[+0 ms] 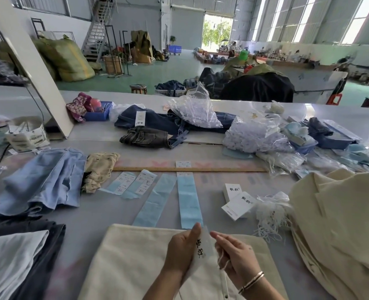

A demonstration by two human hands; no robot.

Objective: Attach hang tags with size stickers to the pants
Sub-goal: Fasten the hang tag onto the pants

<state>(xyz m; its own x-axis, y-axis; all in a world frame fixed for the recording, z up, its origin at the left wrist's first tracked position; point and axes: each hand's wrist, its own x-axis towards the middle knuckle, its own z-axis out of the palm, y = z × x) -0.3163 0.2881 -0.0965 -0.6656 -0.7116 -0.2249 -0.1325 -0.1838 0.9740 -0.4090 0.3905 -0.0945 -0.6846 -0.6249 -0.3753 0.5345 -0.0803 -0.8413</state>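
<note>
Cream pants lie flat at the table's front edge. Above them my left hand pinches a white hang tag with black characters. My right hand holds a cream string beside the tag, thumb and forefinger touching the tag's top edge. A small stack of white hang tags lies to the right, next to a bundle of white strings. Blue sticker backing strips, some with white size stickers, lie spread behind the pants.
A tall pile of cream pants rises at right. Light blue, dark and white garments lie at left. A wooden ruler, jeans, plastic bags of tags and a blue bin sit farther back.
</note>
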